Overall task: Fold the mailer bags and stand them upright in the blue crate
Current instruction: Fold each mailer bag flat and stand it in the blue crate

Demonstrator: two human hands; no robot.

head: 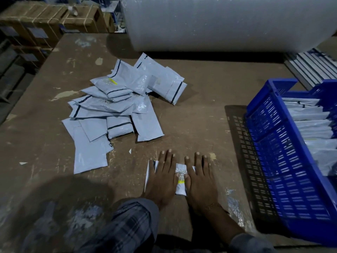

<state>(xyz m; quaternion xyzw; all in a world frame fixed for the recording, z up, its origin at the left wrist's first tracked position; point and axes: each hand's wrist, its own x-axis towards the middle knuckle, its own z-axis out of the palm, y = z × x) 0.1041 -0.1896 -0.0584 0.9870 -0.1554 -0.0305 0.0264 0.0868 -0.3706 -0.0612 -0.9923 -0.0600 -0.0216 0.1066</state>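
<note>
Mailer bag (180,179), thin, soft and slippery by the look of it, lies near the table's (191,115) front edge under our flat, straight-fingered left hand (161,177) and right hand (199,178); we judge pinching the folded edge best before standing it in the blue crate (277,143).

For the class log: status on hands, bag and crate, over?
Left hand and right hand flat, pressing small white plastic mailer bag. Blue slotted plastic crate right, part-filled. Nothing between.

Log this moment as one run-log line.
left hand flat on mailer bag | right hand flat on it | pile unfolded | blue crate part filled
</note>
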